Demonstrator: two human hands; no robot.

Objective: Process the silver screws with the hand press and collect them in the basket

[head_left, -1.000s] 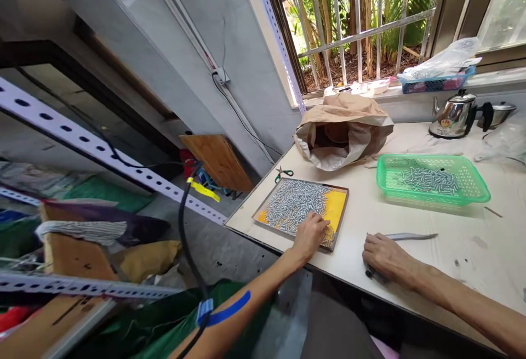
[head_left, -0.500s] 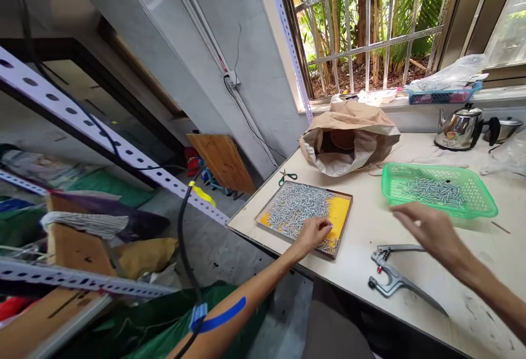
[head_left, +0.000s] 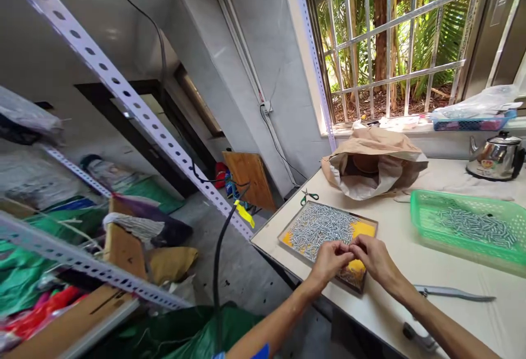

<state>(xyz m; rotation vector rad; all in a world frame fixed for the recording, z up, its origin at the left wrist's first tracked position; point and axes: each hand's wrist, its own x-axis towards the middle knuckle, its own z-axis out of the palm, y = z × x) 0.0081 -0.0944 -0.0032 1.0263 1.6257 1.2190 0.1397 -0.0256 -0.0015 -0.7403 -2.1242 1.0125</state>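
Over the near right part of a shallow tray (head_left: 373, 227), my left hand (head_left: 331, 263) and my right hand (head_left: 373, 260) meet fingertip to fingertip. Both are closed in a pinch, and whatever is between the fingers is too small to make out. A thick layer of small silvery screw-like pieces (head_left: 322, 227) covers most of the tray's yellow bottom. Under my right forearm lies a metal hand tool with long handles (head_left: 460, 292), like pliers, its middle hidden. To the right, a green plastic basket (head_left: 423, 227) holds more silvery pieces (head_left: 476, 227).
Scissors (head_left: 309, 196) with green handles lie behind the tray. An open brown paper bag (head_left: 382, 150) stands at the back of the table, and a steel kettle (head_left: 495, 156) is at the right. A perforated metal post (head_left: 135, 107) and a black cable (head_left: 219, 271) cross the left side.
My right hand has moved left from beside the green basket to meet my left hand over the tray. The view has shifted, and my right forearm now covers part of the pliers-like tool.
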